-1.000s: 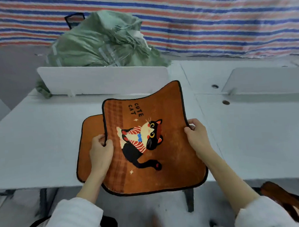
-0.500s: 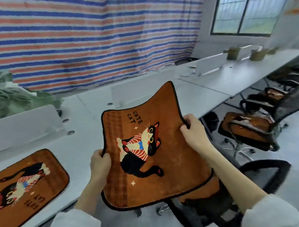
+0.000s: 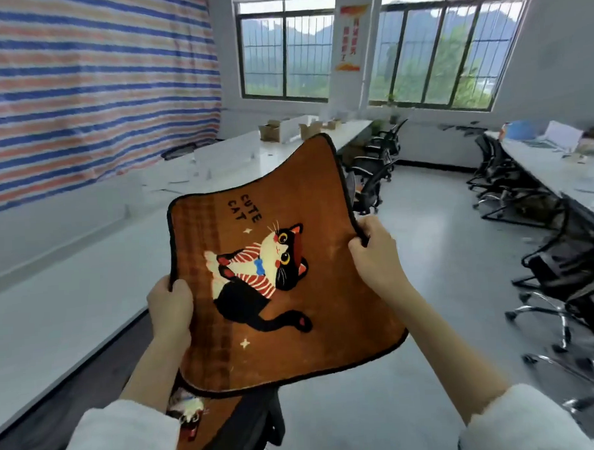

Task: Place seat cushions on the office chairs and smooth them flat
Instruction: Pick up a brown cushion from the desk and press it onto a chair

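Between a long white desk (image 3: 64,303) on the left and black office chairs (image 3: 570,281) on the right, both hands, left hand (image 3: 170,307) and right hand (image 3: 375,255), grip the orange cat cushion (image 3: 274,293) by its side edges in mid-air, hiding most of a chair with another cushion (image 3: 209,422) below.

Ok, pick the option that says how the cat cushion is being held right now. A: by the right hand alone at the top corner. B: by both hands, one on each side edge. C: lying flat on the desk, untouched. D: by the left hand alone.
B: the left hand grips the left edge of the cat cushion and the right hand grips its right edge, holding it up in the air.
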### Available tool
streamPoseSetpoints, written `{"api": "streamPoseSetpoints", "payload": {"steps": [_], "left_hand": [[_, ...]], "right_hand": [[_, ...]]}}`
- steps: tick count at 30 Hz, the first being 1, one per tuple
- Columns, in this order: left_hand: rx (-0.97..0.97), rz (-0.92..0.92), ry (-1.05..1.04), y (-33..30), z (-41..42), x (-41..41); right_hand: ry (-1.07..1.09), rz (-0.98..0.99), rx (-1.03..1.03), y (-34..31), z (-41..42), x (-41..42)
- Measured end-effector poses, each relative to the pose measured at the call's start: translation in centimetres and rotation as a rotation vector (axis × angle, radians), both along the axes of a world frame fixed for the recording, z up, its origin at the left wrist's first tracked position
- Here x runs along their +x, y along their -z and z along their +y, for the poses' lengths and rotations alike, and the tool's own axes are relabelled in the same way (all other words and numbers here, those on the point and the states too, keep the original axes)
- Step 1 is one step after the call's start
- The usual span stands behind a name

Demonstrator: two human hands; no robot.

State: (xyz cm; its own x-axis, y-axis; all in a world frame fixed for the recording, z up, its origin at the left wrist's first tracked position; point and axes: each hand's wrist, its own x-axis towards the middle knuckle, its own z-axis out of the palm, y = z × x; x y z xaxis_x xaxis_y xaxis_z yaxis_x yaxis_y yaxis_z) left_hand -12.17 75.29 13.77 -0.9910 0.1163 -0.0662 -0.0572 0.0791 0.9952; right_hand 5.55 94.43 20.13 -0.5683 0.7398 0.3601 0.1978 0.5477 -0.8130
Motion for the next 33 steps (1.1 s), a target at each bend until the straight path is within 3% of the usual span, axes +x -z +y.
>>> {"api": "streamPoseSetpoints", "payload": {"steps": [8,11,17,20,23,33], "left_hand": [[-0.056,0.234,0.197,-0.2,23.7,-0.6],[0.018,0.217,0.229,-1.1,34.1,-2.8],[0.136,0.139,0.351,-3.4,55.9,-4.3],[0.113,0.237,0.397,-4.0,59.9,-4.6],[0.073,0.322,0.451,-3.3,72.4,-6.7],[-0.059,0.325,0.453,-3.6,102.8,-14.1]], "right_hand": [[0.266,0.120,-0.352,3.9,22.4,1.6],[0.321,0.150,-0.431,4.3,31.9,0.2],[0.400,0.245,-0.476,3.3,51.5,-1.2],[0.401,0.262,-0.478,3.2,55.7,-1.2],[0.488,0.238,-0.513,4.4,67.4,-2.5],[0.446,0.174,-0.514,4.0,99.6,-9.2]]}}
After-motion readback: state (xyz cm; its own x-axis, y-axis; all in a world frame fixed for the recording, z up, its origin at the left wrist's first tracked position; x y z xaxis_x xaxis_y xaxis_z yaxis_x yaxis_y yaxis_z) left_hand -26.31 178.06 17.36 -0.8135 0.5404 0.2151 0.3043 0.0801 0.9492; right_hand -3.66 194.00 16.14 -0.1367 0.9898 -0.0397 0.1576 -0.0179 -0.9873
